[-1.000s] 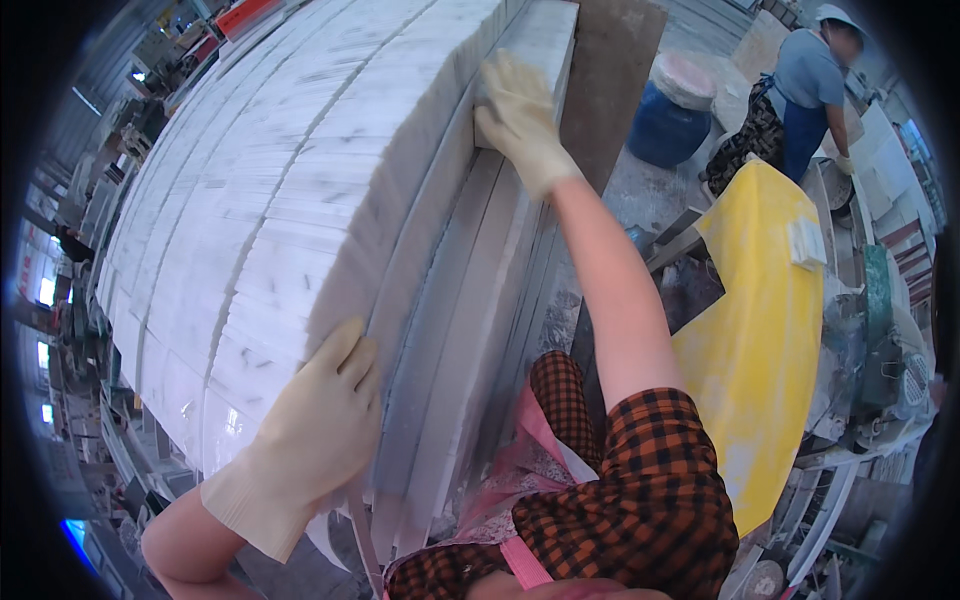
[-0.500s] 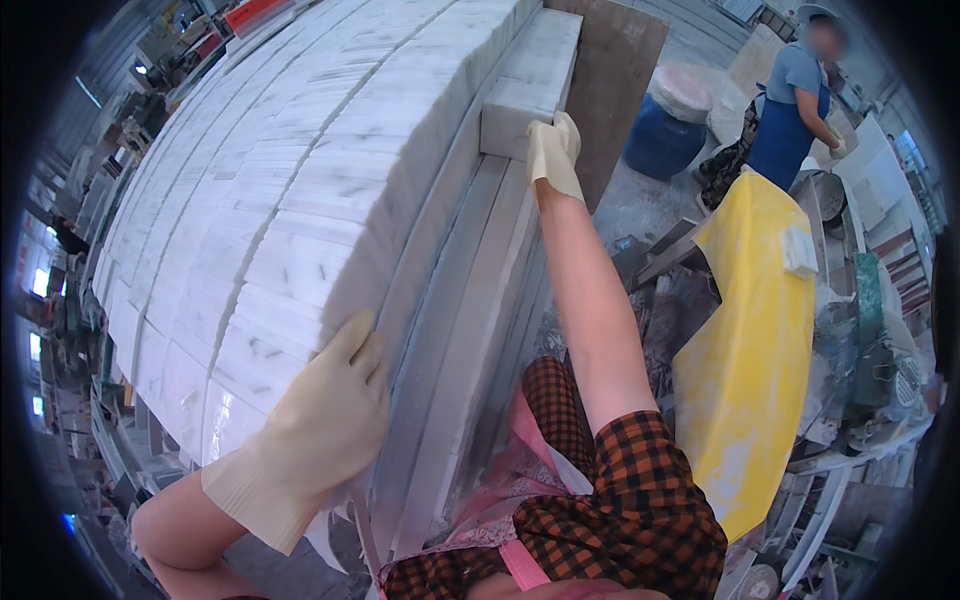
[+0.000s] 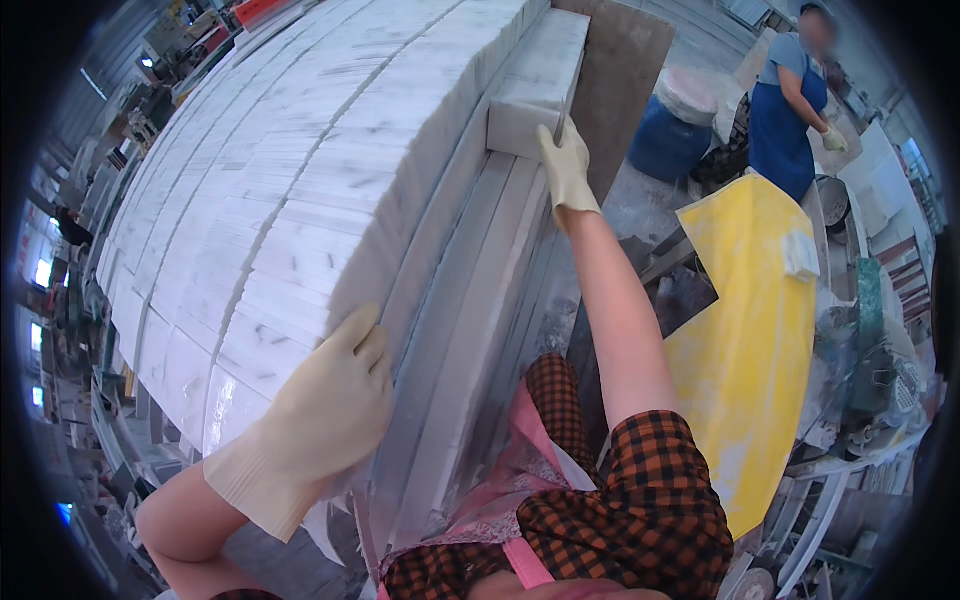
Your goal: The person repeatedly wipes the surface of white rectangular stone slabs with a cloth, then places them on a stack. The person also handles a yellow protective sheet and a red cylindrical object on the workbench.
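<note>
Rows of thin white marble strips with grey veins form a large stack [image 3: 310,200] on my left. My left hand [image 3: 320,420], in a cream rubber glove, lies against the near end of its closest row. Its fingers are bent and close together; whatever they hold, if anything, is hidden. Farther off, a shorter marble block of strips [image 3: 535,75] sits on a ledge beside the stack. My right hand [image 3: 568,172], gloved too, pinches a thin marble strip at the block's near right corner, thumb and fingers on either side of its edge.
Long grey ledges [image 3: 470,290] run beside the stack. A brown board [image 3: 625,70] stands behind the block. To the right are a blue barrel [image 3: 668,140], a yellow sheet [image 3: 745,380] over equipment, and a person in a blue apron [image 3: 785,125].
My right hand has shifted slightly right and toward me at the block's corner, its thumb and fingers now more visible. The left hand has barely moved. The other person stands more upright.
</note>
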A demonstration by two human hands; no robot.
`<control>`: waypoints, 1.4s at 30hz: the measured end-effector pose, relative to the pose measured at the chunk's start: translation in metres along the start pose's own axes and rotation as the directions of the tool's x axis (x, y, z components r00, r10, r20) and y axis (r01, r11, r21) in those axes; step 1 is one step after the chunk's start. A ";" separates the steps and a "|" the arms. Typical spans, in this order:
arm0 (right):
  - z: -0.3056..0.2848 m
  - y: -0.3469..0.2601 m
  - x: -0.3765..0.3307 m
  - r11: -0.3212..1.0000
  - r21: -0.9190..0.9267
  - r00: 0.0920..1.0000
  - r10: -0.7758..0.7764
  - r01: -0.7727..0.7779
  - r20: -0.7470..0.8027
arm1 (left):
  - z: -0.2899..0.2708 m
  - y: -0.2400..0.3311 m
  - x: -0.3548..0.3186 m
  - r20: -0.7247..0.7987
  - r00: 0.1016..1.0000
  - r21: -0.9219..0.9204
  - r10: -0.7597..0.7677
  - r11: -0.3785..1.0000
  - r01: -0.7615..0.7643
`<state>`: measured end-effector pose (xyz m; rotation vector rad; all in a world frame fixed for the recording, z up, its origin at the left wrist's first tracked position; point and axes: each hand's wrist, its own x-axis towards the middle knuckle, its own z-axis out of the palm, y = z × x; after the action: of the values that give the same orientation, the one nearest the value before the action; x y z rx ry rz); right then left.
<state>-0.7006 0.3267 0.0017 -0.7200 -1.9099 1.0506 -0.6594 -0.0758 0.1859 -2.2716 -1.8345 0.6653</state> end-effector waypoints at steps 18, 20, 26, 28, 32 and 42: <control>-0.077 0.021 0.025 0.587 0.690 0.897 0.380 -0.423 0.226 | -0.006 -0.001 0.000 0.051 0.998 -0.042 0.024 0.999 -0.022; -0.060 0.008 0.040 0.547 0.748 0.900 0.407 -0.376 0.155 | -0.006 -0.002 -0.001 0.024 0.999 -0.053 0.025 0.998 -0.024; 0.002 -0.010 0.058 0.754 0.514 0.912 0.358 -0.410 0.202 | -0.010 -0.004 0.005 0.086 0.995 -0.054 0.050 0.998 -0.045; -0.013 -0.002 0.062 0.839 0.427 0.940 0.277 -0.338 0.201 | -0.013 -0.006 0.006 0.093 0.995 -0.055 0.035 0.998 -0.030; -0.033 0.020 0.071 0.949 0.307 0.997 0.065 -0.071 0.032 | -0.016 -0.007 0.003 0.096 0.995 -0.069 0.032 0.997 -0.025; -0.009 -0.006 0.037 0.940 0.239 0.966 0.215 -0.244 0.140 | -0.013 -0.007 0.003 0.057 0.997 -0.088 0.050 0.995 -0.045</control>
<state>-0.7123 0.3561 0.0236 -0.7610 -1.7671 1.4815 -0.6594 -0.0691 0.1997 -2.3818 -1.8760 0.6797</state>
